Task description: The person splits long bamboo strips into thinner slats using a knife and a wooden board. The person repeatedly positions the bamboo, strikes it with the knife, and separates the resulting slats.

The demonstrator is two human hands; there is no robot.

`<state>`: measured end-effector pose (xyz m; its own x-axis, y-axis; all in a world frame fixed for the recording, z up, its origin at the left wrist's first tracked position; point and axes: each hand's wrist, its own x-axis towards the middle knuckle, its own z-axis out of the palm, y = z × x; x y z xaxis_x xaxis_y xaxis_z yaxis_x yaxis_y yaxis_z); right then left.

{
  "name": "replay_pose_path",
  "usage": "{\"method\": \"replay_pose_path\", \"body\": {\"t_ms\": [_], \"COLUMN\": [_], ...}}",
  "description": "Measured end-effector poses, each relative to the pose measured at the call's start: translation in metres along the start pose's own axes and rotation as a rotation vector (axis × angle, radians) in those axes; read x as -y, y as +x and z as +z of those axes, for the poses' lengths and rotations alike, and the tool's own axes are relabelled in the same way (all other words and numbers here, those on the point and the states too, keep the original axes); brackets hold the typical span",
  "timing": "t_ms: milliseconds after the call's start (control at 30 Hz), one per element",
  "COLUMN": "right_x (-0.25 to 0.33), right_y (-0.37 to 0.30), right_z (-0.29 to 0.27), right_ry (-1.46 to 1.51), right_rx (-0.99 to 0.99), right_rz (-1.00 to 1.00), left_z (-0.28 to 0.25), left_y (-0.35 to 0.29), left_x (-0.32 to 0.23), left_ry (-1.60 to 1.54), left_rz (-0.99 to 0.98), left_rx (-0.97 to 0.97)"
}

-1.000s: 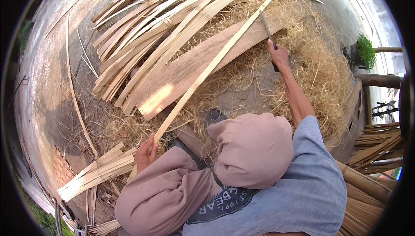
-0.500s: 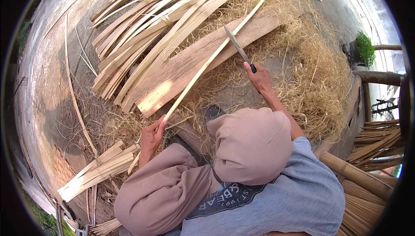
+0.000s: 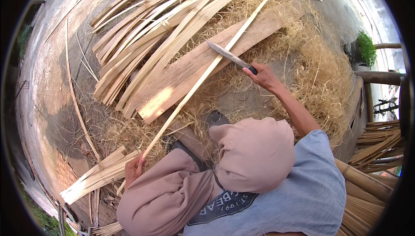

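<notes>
My left hand (image 3: 134, 170), beside my knee, is closed around the lower end of a long pale bamboo strip (image 3: 191, 93). The strip slants up to the right across a wide wooden board (image 3: 173, 78). In my right hand (image 3: 263, 77) is a knife (image 3: 237, 61), gripped by its black handle. Its blade crosses the strip over the board, tip pointing up and left. From this view I cannot tell how deep the edge sits in the strip.
Tied bundles of bamboo strips (image 3: 142, 41) lie beyond the board. A smaller bundle (image 3: 101, 173) rests at my left. Curly shavings (image 3: 320, 76) cover the ground on the right. A bamboo pole (image 3: 363, 179) and more strips (image 3: 376, 143) are at the right edge.
My left hand has moved down and left, drawing the strip with it. The knife and my right hand have come lower, and the blade now lies flatter across the strip.
</notes>
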<state>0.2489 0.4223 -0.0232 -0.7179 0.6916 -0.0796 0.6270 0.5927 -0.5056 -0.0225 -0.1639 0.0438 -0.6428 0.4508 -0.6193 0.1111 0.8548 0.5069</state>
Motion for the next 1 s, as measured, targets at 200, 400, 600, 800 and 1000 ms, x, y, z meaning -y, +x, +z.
{"method": "replay_pose_path", "body": {"t_ms": [200, 400, 600, 800, 1000], "right_x": [-0.09, 0.013, 0.002, -0.011, -0.032], "right_y": [0.054, -0.014, 0.006, 0.0, 0.003], "right_z": [-0.058, 0.004, -0.031, -0.011, -0.008], "right_ry": [0.083, 0.05, 0.085, 0.026, -0.117], "right_rx": [-0.248, 0.115, -0.047, -0.061, 0.039], "right_rz": [0.39, -0.026, 0.343, 0.11, -0.109], "left_z": [-0.022, -0.029, -0.03, -0.031, -0.033], "left_y": [-0.017, -0.028, -0.028, -0.04, -0.048], "left_x": [0.05, 0.085, 0.131, 0.129, 0.139], "left_ry": [0.1, 0.508, 0.634, 0.677, 0.704], "left_rz": [0.137, 0.363, 0.529, 0.503, 0.477], "left_rx": [-0.118, -0.344, -0.45, -0.464, -0.448]}}
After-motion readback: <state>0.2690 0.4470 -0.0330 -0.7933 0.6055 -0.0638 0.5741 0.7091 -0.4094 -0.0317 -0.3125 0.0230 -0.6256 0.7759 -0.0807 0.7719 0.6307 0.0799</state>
